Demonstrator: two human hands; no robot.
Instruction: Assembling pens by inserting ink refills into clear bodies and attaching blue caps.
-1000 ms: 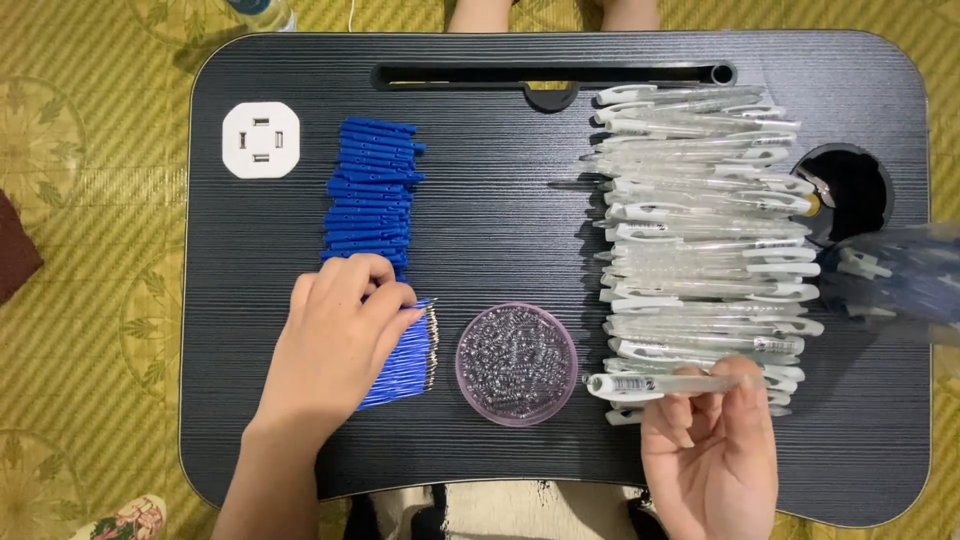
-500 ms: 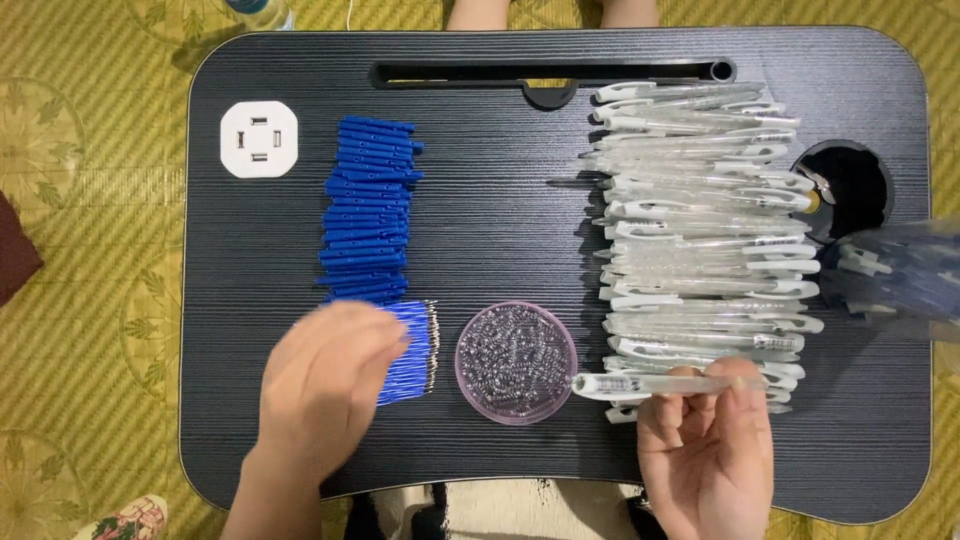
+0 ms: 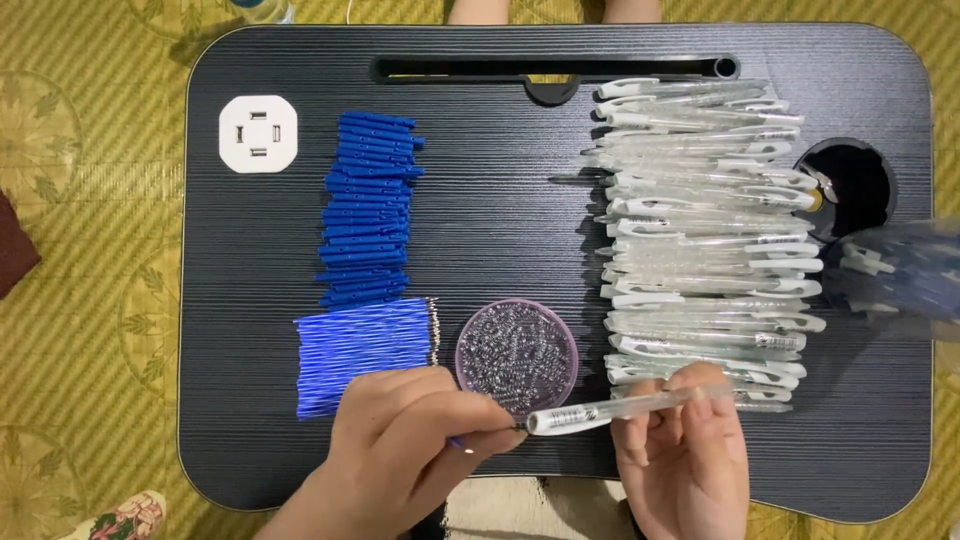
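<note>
My right hand (image 3: 680,455) holds a clear pen barrel (image 3: 620,408) near the front edge of the black lap table (image 3: 500,200). My left hand (image 3: 405,440) pinches a thin blue refill against the barrel's left end. Just behind my left hand lies a bundle of blue refills (image 3: 360,350), and further back a stack of blue pen parts (image 3: 370,210). A round dish of small metal springs (image 3: 517,350) sits between the two hands. A long pile of clear pen barrels (image 3: 705,230) fills the table's right side.
A white square socket block (image 3: 258,132) sits at the back left. A round cup hole (image 3: 850,185) is at the right, beside a clear plastic bag (image 3: 900,275). A slot (image 3: 550,68) runs along the back edge. Yellow patterned floor surrounds the table.
My left hand has left the bundle of blue refills and come right with one refill to the barrel's end. My right hand has lifted a barrel off the pile.
</note>
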